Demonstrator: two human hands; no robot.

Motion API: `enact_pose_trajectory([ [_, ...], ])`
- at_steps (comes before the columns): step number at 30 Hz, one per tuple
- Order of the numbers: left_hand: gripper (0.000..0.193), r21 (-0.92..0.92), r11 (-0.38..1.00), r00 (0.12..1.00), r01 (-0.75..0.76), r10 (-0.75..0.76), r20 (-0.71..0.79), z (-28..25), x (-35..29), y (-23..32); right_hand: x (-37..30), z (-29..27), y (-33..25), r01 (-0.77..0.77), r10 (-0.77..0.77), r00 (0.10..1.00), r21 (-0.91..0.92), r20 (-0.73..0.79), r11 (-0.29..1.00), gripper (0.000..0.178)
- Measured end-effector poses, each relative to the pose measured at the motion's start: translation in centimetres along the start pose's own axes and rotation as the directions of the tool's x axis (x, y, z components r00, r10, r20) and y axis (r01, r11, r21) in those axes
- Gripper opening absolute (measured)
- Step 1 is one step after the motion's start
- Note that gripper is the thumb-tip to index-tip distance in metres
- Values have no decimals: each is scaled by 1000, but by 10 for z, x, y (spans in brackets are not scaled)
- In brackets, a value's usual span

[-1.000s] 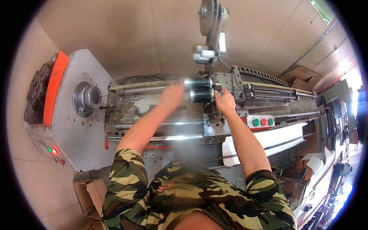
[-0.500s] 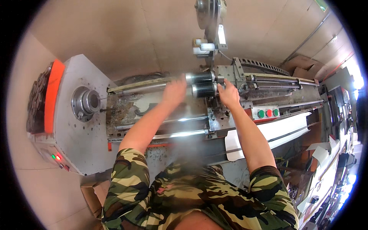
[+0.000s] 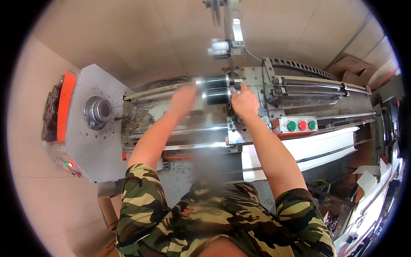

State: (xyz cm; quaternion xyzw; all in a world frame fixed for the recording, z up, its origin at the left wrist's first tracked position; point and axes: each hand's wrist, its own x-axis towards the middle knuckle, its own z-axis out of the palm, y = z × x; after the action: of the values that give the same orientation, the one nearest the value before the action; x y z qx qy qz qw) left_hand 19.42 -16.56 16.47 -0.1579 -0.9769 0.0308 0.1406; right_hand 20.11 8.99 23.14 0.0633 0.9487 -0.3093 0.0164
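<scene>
Two black rollers with silvery ends lie side by side across the machine: an upper roller [image 3: 212,81] and a lower roller [image 3: 216,97]. My left hand [image 3: 184,99] is at the left end of the upper roller; motion smears its fingers, so its grip cannot be made out. By the rollers' right ends is my right hand [image 3: 246,102], thumb and forefinger apart. Its thumb is at the lower roller's end, and its forefinger reaches toward a short metal shaft [image 3: 236,81]. The rollers sit at a metal carriage plate [image 3: 252,77].
To the left stands a grey headstock [image 3: 83,145] with a round metal chuck [image 3: 99,112]. A button box [image 3: 297,124] with green and red buttons is right of my right forearm. White sheeting [image 3: 325,145] lies on the near side. White spools [image 3: 219,48] stand above the rollers.
Both hands and the rollers appear farther left and slightly higher. The view has shifted a little too. The rollers and carriage are closer to the chuck.
</scene>
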Motion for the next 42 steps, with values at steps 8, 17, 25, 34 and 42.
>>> enact_pose_trajectory([
  [8,59,49,996,987,76,-82,140,-20,-5,-1,-3,14,0,51,-55,997,74,50,996,53],
  [17,60,35,995,988,93,-97,122,-9,-4,2,-1,10,8,103,-107,993,99,43,990,53],
  [25,64,48,995,985,88,-94,145,-5,-2,4,1,9,9,77,-84,995,103,62,992,51],
  [34,64,41,998,989,56,-61,132,-3,2,9,-2,-6,2,40,-42,992,25,115,999,50],
  [42,63,74,997,991,32,-41,127,5,3,11,2,3,8,49,-49,999,-39,21,998,47],
])
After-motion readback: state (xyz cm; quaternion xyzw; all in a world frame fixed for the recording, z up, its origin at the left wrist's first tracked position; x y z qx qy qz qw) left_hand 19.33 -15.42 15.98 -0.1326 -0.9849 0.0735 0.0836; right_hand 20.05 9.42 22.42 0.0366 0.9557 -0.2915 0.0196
